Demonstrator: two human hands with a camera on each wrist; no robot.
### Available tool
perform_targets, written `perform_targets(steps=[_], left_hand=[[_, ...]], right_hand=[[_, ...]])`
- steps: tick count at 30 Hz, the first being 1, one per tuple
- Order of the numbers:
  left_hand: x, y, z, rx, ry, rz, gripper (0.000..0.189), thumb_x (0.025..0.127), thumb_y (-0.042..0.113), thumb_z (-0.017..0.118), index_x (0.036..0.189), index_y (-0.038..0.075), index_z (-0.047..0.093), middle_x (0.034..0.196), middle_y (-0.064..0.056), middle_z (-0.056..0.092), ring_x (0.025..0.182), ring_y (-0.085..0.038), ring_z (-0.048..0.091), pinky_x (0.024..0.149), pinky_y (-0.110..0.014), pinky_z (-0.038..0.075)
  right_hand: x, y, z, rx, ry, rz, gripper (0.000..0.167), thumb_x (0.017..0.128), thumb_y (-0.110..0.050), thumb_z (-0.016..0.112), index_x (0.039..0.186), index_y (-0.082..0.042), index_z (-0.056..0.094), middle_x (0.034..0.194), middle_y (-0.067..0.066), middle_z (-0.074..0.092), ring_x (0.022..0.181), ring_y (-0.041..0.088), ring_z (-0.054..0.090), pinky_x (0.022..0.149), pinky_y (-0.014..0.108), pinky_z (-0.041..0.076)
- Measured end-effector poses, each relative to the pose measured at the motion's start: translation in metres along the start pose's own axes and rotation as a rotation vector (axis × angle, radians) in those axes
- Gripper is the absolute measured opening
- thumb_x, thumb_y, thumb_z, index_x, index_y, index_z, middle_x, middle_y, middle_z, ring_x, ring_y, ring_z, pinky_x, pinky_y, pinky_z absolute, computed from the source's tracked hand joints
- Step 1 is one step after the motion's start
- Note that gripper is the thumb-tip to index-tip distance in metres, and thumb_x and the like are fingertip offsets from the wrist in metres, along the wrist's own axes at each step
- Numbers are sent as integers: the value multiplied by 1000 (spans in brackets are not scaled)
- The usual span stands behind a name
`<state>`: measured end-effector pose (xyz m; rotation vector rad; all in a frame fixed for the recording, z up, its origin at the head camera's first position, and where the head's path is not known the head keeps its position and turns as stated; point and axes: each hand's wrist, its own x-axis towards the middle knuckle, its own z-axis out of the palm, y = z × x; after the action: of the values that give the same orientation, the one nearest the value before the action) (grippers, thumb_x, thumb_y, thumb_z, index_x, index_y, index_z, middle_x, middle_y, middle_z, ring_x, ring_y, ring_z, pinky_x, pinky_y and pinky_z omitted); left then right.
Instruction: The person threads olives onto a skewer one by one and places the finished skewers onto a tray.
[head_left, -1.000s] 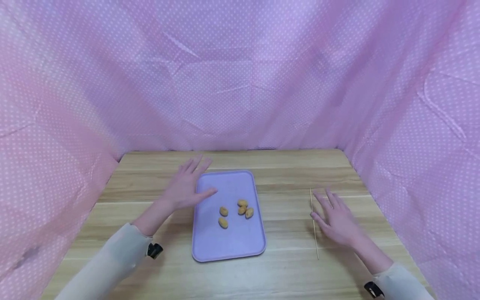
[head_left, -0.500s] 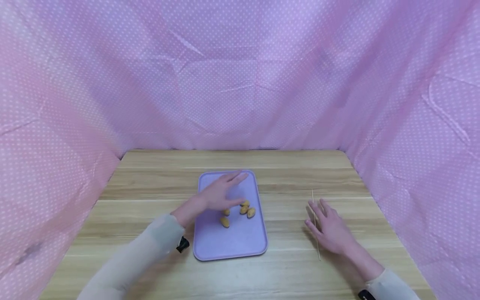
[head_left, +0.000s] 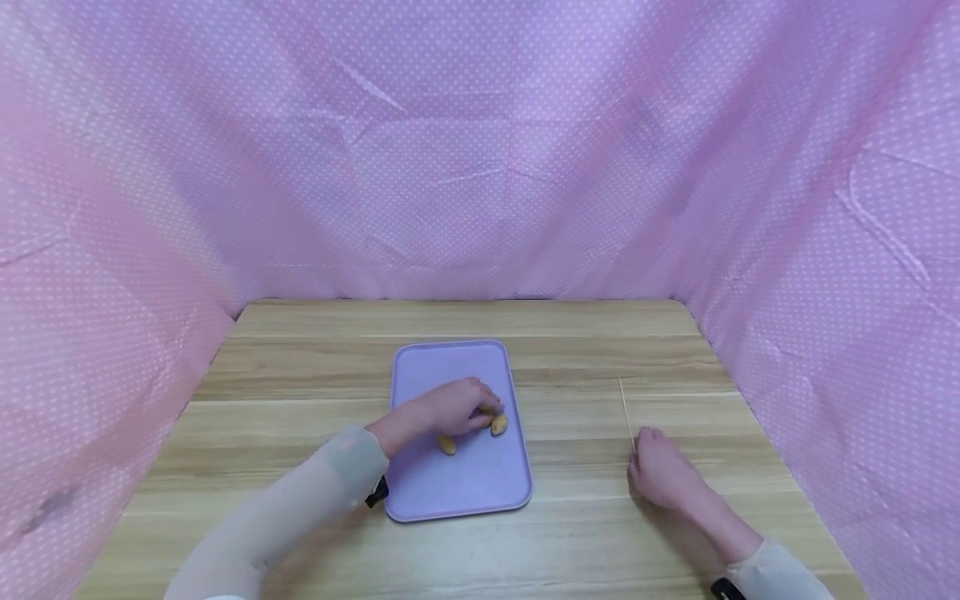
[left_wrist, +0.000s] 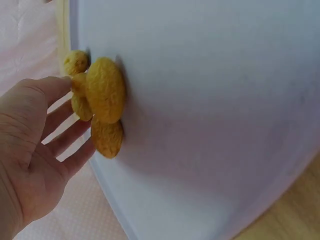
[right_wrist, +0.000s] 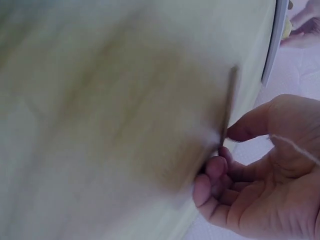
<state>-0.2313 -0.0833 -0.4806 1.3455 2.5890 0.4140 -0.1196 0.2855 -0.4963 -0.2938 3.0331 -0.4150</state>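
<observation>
In the head view, my left hand (head_left: 452,406) reaches over the lilac tray (head_left: 459,492), fingers curled down at a cluster of wrinkled yellow-brown oval fruits. The left wrist view has my thumb and fingers around a small fruit (left_wrist: 79,85), the fingertips partly hidden by the others. A larger fruit (left_wrist: 105,90) is in front of it. Two fruits show plainly beside the hand, one to the right (head_left: 498,426) and one nearer (head_left: 446,445). My right hand (head_left: 663,472) pinches a thin wooden skewer (head_left: 625,407) low along its length, at the tabletop; its lower end is hidden.
The tray lies left of centre on a wood-grain table (head_left: 577,533). Pink dotted cloth (head_left: 480,167) hangs around the back and both sides of the table. Bare wood separates the tray from the skewer.
My left hand has moved right over the tray, then lowered, its fingers curling at the fruits. The right hand's spread fingers have curled onto the skewer, whose upper part tilts slightly left.
</observation>
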Motion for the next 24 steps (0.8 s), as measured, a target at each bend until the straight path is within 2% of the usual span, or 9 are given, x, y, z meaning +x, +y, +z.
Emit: perform_targets(steps=[6,8,11,14,17,20,22,24], left_hand=[[3,-1,2,-45,-24,-5,25,106,18,66,126,8,78,128,-7,77,126,-23,69,114,-38,54],[4,-4,2,-73,-24,-3,25,107,18,65,125,8,79,124,-7,78,123,-22,70,112,-37,55],[3,-8,1,-130,1,-24,23,106,16,67,123,8,79,119,-6,79,113,-19,72,102,-33,60],[1,-12,-2,-189,45,-58,23,102,13,72,123,6,79,113,-7,80,101,-16,73,90,-25,61],[-2,-14,-3,-204,63,-63,23,98,11,75,119,4,80,103,-7,80,91,-12,71,80,-18,58],[-3,-13,-5,-200,42,-35,20,96,10,75,113,3,82,94,-5,79,82,-12,68,73,-17,55],[-3,-12,-6,-202,32,-52,19,95,10,76,112,3,82,93,-4,79,80,-13,68,71,-17,54],[-3,-14,-9,-218,52,-91,20,94,10,78,113,3,81,96,-5,80,83,-12,71,72,-18,58]], right_hand=[[0,11,-12,-44,-76,78,14,85,1,59,92,12,58,84,21,60,75,33,63,70,55,63],[0,17,-16,-43,-93,99,19,84,2,59,97,15,56,85,22,61,76,34,64,71,56,63],[1,24,-23,-32,-88,112,34,80,4,61,108,18,48,87,26,60,77,37,64,70,56,62],[3,28,-32,-13,-26,92,43,79,8,60,115,18,40,89,30,60,78,41,65,70,58,61],[6,28,-41,8,63,56,38,81,13,54,114,16,37,85,29,60,74,41,65,66,59,60],[10,27,-48,21,133,27,26,87,11,47,112,9,38,72,20,59,63,33,61,55,52,55],[13,24,-54,34,172,24,22,92,7,45,114,6,41,66,13,56,57,27,56,48,45,49],[18,20,-61,32,230,10,19,96,3,44,115,2,48,62,7,51,52,22,50,44,39,41]])
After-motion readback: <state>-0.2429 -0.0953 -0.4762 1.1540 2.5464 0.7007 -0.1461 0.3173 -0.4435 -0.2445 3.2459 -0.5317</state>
